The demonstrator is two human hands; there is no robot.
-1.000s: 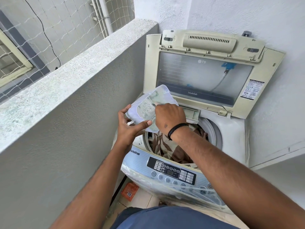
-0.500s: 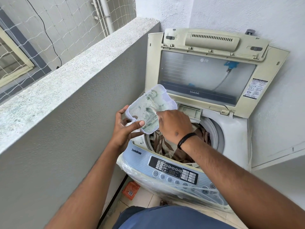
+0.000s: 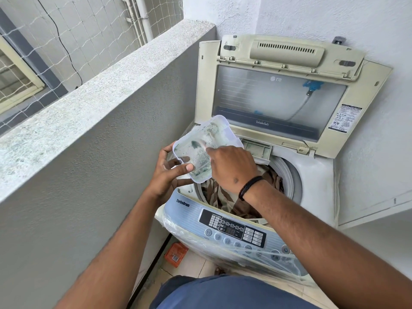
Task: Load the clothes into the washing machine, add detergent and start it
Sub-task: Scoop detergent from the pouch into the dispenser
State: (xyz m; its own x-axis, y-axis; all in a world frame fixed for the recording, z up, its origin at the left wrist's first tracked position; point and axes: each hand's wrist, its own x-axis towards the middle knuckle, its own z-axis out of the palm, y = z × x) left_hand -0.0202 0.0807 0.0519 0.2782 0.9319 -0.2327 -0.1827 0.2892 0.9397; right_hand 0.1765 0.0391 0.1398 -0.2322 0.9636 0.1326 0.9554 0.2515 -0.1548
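Observation:
My left hand (image 3: 169,175) grips a translucent plastic tub (image 3: 201,134) from below, over the left rim of the top-load washing machine (image 3: 189,204). The tub is smeared with greenish detergent powder. My right hand (image 3: 231,168) reaches into the tub, its curled fingers pinching the pale handle of a small scoop (image 3: 196,143). Brown patterned clothes (image 3: 225,197) fill the drum beneath my hands. The machine's lid (image 3: 278,97) stands open against the back wall. An open detergent drawer (image 3: 258,149) sits just right of the tub.
The control panel (image 3: 234,230) with its buttons runs along the machine's front, under a plastic cover. A grey parapet wall (image 3: 100,141) stands close on the left. An orange packet (image 3: 176,254) lies on the floor in the gap between wall and machine.
The tub has tipped so that its open side faces me more. My right hand has sunk slightly lower inside it. My left hand keeps the same grip.

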